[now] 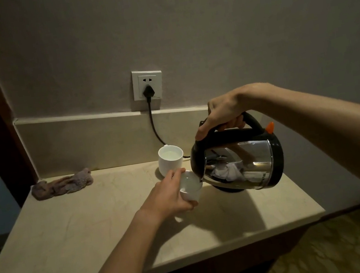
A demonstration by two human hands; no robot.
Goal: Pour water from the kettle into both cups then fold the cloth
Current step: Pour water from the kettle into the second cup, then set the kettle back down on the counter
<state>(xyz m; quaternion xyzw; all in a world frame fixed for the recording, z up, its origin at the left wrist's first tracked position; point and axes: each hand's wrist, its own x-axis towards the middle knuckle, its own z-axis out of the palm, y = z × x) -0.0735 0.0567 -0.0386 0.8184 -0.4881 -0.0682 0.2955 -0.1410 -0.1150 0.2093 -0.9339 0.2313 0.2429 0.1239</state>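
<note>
My right hand (222, 111) grips the black handle of a shiny steel kettle (241, 164), which is tilted to the left with its spout over a small white cup (189, 186). My left hand (168, 198) holds that cup slightly tilted, just above the beige countertop (93, 222). A second white cup (170, 160) stands upright behind it near the wall, with liquid inside. A crumpled purplish cloth (62, 184) lies at the back left of the countertop, away from both hands.
A white wall socket (147, 87) holds a black plug, and its cord (155, 131) runs down behind the cups. The kettle's black base (228, 190) sits under the kettle. The counter's front edge drops to a patterned floor at the right.
</note>
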